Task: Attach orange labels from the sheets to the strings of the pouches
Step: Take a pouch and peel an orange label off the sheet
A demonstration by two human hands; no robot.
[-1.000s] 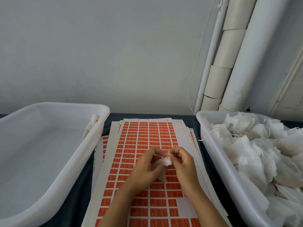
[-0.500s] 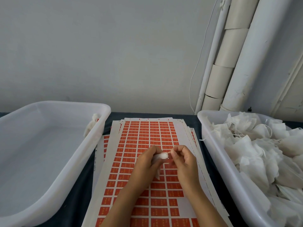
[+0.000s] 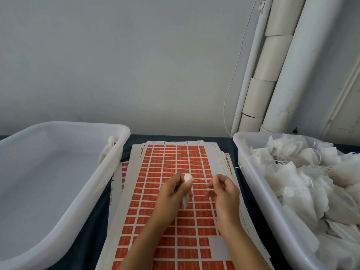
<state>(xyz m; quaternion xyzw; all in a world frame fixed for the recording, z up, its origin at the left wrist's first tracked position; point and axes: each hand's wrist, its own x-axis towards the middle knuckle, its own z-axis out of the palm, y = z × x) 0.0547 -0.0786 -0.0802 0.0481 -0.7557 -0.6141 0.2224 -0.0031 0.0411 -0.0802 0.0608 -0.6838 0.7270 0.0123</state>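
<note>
A stack of white sheets with rows of orange labels lies on the dark table in front of me. Above it my left hand grips a small white pouch, whose lower part hangs below the fingers. A thin string runs taut from the pouch to my right hand, which pinches its end between thumb and fingertips. The two hands are a short way apart.
A white plastic tub stands at the left with one pouch hanging on its right wall. At the right a second tub holds a heap of white pouches with loose strings. White pipes rise at the back right.
My hands have drawn apart. The right hand moved to the right and pulled the string out of the pouch, which the left hand now holds bunched tighter.
</note>
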